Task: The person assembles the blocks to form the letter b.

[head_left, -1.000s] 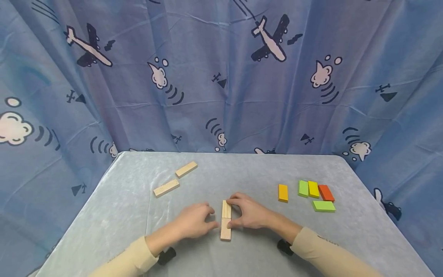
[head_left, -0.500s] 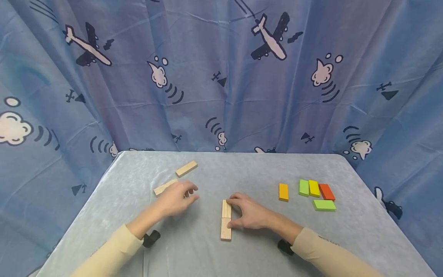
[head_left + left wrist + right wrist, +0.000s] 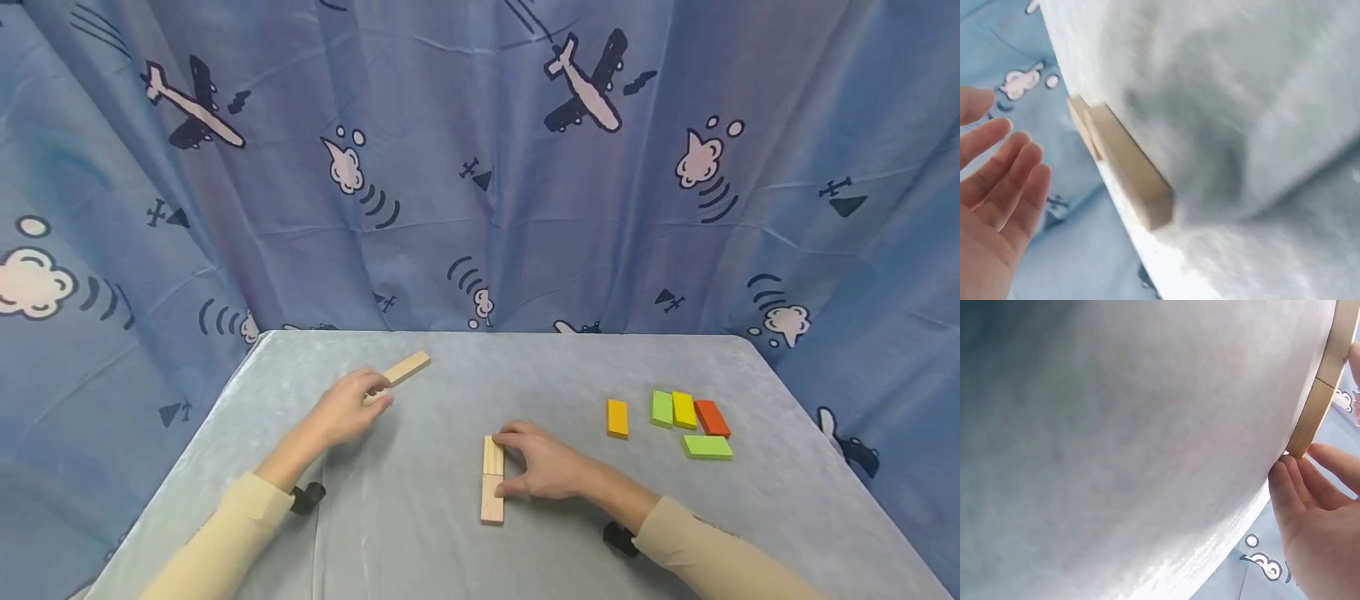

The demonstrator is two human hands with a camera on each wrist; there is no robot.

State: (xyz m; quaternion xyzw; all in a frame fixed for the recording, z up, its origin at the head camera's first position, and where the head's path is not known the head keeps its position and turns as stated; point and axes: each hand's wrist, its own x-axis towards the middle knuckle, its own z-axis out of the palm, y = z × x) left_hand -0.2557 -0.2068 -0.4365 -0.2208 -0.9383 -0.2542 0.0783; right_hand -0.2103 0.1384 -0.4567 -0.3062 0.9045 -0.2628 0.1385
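Observation:
Two plain wooden blocks lie end to end on the table, the far block [image 3: 492, 454] meeting the near block [image 3: 492, 511]. My right hand [image 3: 551, 462] grips this pair, fingertips at the far end and thumb against the near block's right side. In the right wrist view the fingertips press at the end of the far block [image 3: 1310, 422]. Over at the left, my left hand [image 3: 347, 408] hovers with relaxed, parted fingers above a loose wooden block [image 3: 1132, 169], apart from it in the left wrist view. Another wooden block [image 3: 408, 367] lies just beyond.
On the right of the grey cloth-covered table [image 3: 420, 533] lie an orange block [image 3: 617, 419], two light green blocks [image 3: 707, 447], a yellow block [image 3: 683, 410] and a red block [image 3: 712, 418]. A blue curtain [image 3: 420, 167] with printed planes hangs behind the table's far edge.
My left hand has moved left and away from beside the paired blocks to above the loose wooden block. The right hand has stayed at the pair.

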